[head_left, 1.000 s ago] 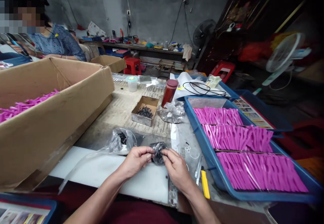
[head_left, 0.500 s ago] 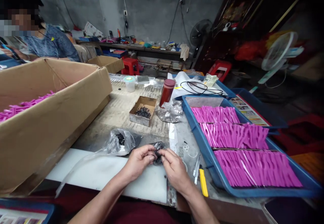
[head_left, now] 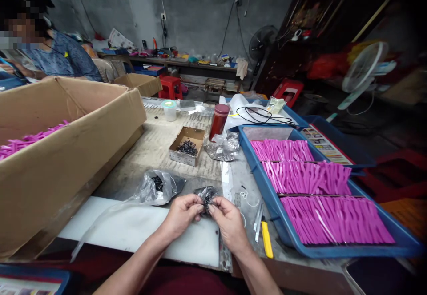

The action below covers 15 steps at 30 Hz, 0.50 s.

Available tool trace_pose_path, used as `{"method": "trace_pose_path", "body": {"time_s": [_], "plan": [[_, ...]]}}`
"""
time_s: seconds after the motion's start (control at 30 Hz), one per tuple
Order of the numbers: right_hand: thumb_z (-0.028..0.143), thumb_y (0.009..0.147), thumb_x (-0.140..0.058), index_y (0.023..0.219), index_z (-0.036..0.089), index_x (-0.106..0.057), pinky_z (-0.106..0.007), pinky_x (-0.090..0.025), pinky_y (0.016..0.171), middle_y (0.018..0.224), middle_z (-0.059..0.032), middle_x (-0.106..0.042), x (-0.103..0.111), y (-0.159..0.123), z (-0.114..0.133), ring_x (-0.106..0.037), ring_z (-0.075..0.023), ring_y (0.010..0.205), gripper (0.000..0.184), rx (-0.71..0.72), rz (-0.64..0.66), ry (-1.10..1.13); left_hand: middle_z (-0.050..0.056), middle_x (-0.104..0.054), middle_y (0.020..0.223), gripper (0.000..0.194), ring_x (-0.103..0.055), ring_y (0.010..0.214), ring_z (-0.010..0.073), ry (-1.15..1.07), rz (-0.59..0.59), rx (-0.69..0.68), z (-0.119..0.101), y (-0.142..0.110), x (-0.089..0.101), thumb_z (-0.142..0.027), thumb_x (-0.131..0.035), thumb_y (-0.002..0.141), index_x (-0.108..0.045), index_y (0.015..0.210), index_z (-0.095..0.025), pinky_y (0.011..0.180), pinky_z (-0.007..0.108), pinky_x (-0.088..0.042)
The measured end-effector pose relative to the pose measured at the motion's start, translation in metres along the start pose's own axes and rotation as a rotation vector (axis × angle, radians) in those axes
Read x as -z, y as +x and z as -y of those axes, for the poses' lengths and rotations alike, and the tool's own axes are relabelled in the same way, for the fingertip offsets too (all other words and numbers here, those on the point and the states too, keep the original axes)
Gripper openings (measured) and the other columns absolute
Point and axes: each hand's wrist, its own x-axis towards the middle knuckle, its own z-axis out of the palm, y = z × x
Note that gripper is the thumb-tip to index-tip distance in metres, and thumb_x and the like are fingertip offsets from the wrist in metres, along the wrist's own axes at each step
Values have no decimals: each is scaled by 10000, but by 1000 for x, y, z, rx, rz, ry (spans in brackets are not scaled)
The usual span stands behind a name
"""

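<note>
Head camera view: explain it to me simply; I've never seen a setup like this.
There is no robot here. The camera is worn on a person's head and looks forward and down, so the left hand and right hand are the wearer's own, both bare. Their fingertips pinch a small plastic bag that seems to hold dark pieces.

Near the hands on the worktable lie a white board, another plastic bag with black pieces, and a yellow-handled tool. Farther off stands a small open box of black bits. A large cardboard box is at the left, and a blue tray at the right holds rows of magenta pieces.
</note>
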Motion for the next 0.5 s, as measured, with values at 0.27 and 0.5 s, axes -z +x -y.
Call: {"method": "trace_pose_path", "body": {"time_s": [0.27,0.5], "plan": [[273,695,-505,667,161,-511,-201,-371,514,579,32,-478,-3,-2,0,-443,-97,542,116,-18,-53,81,-55,-441,458,137,-389,433,60,-38,15,-22,0,-2,-1,-239,-519,650,-488,577,-127,443,174,-305],[279,715,-486,679,159,-510,-209,-385,537,595,24,-493,-6,-5,-3,-457,-104,568,128,9,-77,36,-49,-449,490,118,-386,454,61,-73,38,-38,-1,-5,-3,-238,-517,669,-503,635,-126,451,175,-317]]}}
